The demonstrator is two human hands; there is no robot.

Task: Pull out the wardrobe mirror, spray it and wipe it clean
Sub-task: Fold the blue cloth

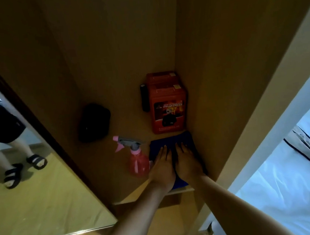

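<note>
A dark blue cloth [173, 141] lies flat on the wardrobe shelf [105, 160] near the right wall. My left hand [162, 166] and my right hand [187, 161] rest side by side on it, palms down, fingers straight. A pink spray bottle [136, 161] with a grey trigger stands just left of my left hand. The pulled-out mirror [24, 186] with its dark frame fills the left of the view and reflects legs in black sandals.
A red box [168, 104] stands at the back right of the shelf with a black cylinder [144, 97] beside it. A black pouch [94, 122] lies at the shelf's left. The wardrobe side panel [231, 72] rises on the right, with white bedding [290, 189] beyond.
</note>
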